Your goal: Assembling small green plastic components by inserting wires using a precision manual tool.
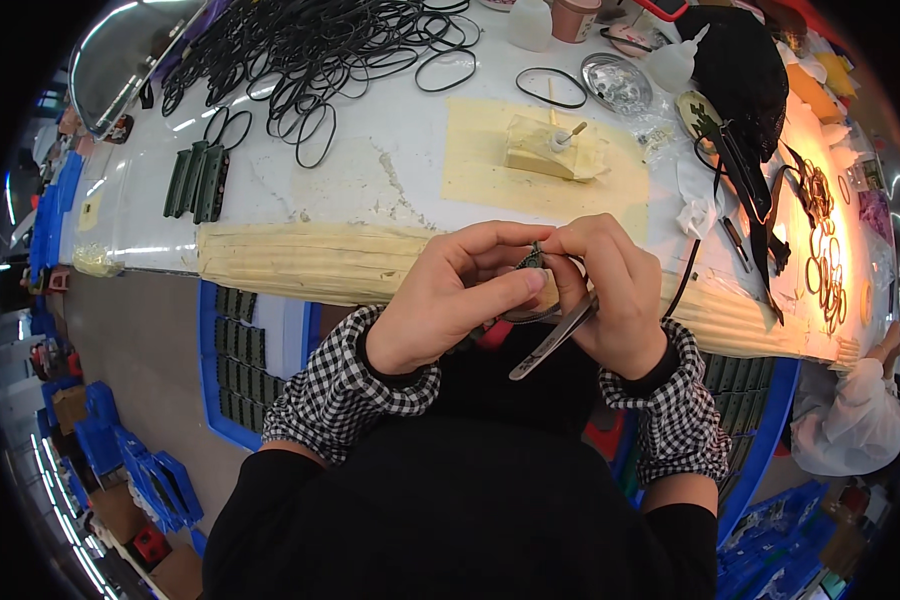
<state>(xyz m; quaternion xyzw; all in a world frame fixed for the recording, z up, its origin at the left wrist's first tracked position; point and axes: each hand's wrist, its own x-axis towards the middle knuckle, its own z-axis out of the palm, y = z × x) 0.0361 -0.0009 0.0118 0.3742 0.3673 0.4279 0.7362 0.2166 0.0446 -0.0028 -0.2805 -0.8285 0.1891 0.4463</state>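
Close together over the table's front edge, both my hands are at a small dark green part (533, 258), mostly hidden by the fingers. My left hand (440, 297) grips it between thumb and fingers. Its fingertips meet those of my right hand (615, 292), which pinch at the part's upper end. Silver tweezers (554, 344) are tucked in my right hand, their wide end pointing down toward me. A tan edge shows below the part; I cannot make out what it belongs to.
Black rubber loops (315, 50) lie heaped at the back left, beside long green pieces (197, 182). Ahead stands a tape-covered block (553, 148) with a small stick. A metal dish (617, 82) and black bag (745, 85) lie right. A blue tray (210, 375) holds green pieces below.
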